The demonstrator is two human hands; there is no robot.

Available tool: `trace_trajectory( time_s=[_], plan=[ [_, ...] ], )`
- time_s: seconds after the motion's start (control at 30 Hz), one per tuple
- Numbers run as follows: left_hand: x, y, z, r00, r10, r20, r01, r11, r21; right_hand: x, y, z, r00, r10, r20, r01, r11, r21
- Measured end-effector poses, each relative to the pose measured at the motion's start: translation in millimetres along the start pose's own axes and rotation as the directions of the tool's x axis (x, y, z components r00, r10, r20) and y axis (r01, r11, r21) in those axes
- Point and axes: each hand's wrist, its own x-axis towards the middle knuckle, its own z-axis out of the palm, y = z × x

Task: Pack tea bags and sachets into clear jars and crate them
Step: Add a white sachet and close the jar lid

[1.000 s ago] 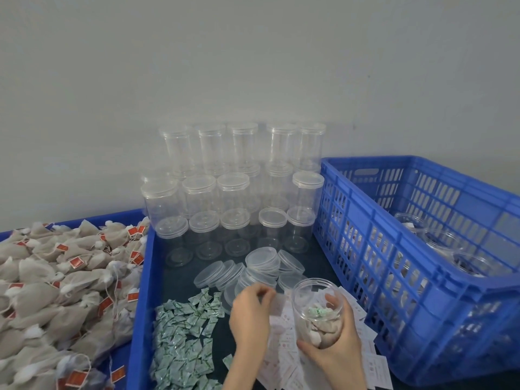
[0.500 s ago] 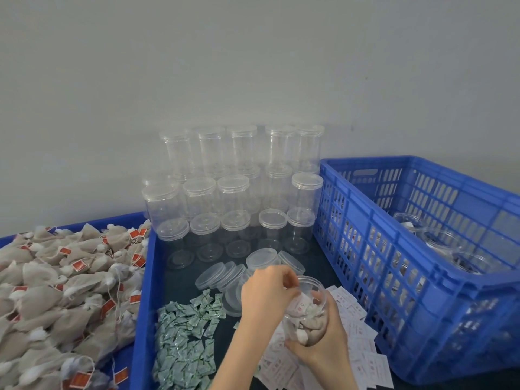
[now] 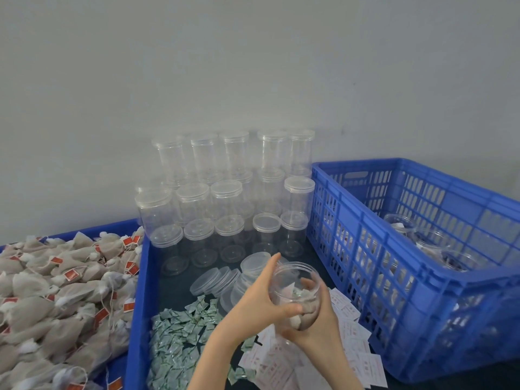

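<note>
Low in the middle of the frame, two hands hold one clear jar (image 3: 294, 294) between them. The left hand (image 3: 260, 304) wraps around the jar's left side, with its thumb across the front and its fingers curled up to the rim. The right hand (image 3: 316, 323) cups the jar from below and from the right, with its fingers curled around the far side. So both hands hold the jar tight. The jar has no lid and its open mouth tips up and away.

Under the hands lie white paper sachets (image 3: 351, 350) with red print, spread flat in the lower right of the dark tray. Just left of them is a heap of small green sachets (image 3: 180, 336). Loose clear lids (image 3: 216, 280) lie in a row just behind the left hand, very near the jar. Behind the lids stand many empty clear jars (image 3: 225, 201) with lids, stacked in rows up against the grey wall.

On the right of the frame sits a big blue crate (image 3: 422, 280), close beside the jar. A few packed jars (image 3: 427, 237) rest inside it. At the left of the frame a blue tray (image 3: 138, 277) is piled with brown tea bags (image 3: 56, 291) that have red tags.

The held jar is see-through. You can see brown tea bags in the bottom and a bit of white and green on top of them.
</note>
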Motion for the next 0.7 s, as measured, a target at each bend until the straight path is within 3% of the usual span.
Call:
trace_trajectory(
  time_s=[0.1,0.2,0.27,0.37,0.5,0.6,0.7],
  plan=[
    [-0.1,-6.3,1.9,0.995,-0.006,-0.101,0.000,0.998,-0.063,9.6,-15.4,-4.0,0.990,0.040,0.137,-0.035,0.999,-0.039],
    [-1.2,-7.0,-1.6,0.974,-0.022,-0.225,-0.002,0.994,-0.106,21.1,-33.0,-18.9,0.914,0.132,0.383,-0.097,0.989,-0.111],
    [-3.7,-4.0,-1.3,0.959,-0.005,-0.284,-0.016,0.998,-0.069,33.3,-49.3,-28.4,0.866,0.201,0.457,-0.153,0.978,-0.141],
    [-5.4,2.7,3.7,0.930,0.014,-0.368,-0.014,1.000,0.001,52.0,-76.7,-29.2,0.830,0.272,0.487,-0.172,0.955,-0.241],
    [-0.4,7.3,4.0,0.878,0.004,-0.480,0.001,1.000,0.010,69.7,-97.2,-19.5,0.875,0.195,0.443,-0.023,0.931,-0.364],
    [3.3,11.6,4.0,0.872,0.000,-0.490,0.028,0.998,0.050,78.9,-103.1,-7.5,0.858,0.189,0.477,0.137,0.812,-0.568],
    [3.9,8.9,5.7,0.855,-0.033,-0.518,0.019,0.999,-0.033,88.8,-112.6,1.0,0.850,0.217,0.480,0.209,0.698,-0.685]
  ],
)
